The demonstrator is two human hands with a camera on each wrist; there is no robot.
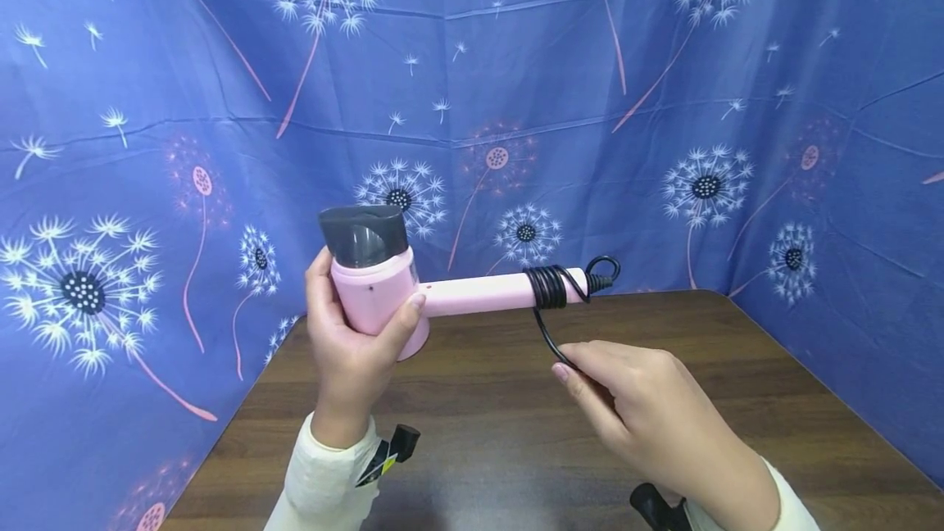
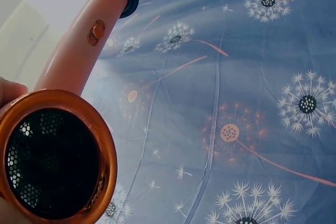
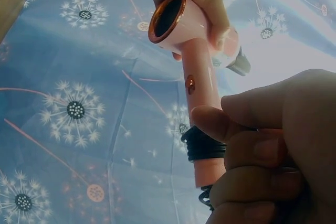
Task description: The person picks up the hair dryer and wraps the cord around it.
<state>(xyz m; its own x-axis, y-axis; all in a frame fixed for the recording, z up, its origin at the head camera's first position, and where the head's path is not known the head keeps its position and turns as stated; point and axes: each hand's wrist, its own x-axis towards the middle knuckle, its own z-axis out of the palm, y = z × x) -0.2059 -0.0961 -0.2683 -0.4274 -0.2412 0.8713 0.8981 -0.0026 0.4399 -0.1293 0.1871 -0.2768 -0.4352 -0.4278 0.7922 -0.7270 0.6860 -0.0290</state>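
A pink hair dryer (image 1: pixel 472 295) with a dark nozzle (image 1: pixel 365 236) is held up above the table, its handle pointing right. My left hand (image 1: pixel 354 351) grips the dryer's barrel, thumb across the front. The black cord (image 1: pixel 547 287) is wound several times round the handle near its end, where a small loop sticks out. My right hand (image 1: pixel 649 408) pinches the loose stretch of cord below the handle, between thumb and forefinger. In the left wrist view the copper-rimmed air intake (image 2: pixel 107 156) faces the camera. A copper-coloured switch (image 3: pixel 190 84) shows on the handle in the right wrist view.
Below the hands is a brown wooden table (image 1: pixel 472 449). Blue cloth (image 1: pixel 516 64) printed with dandelions hangs behind it and along both sides. Each wrist carries a small black camera mount, seen on the left wrist (image 1: pixel 387 457).
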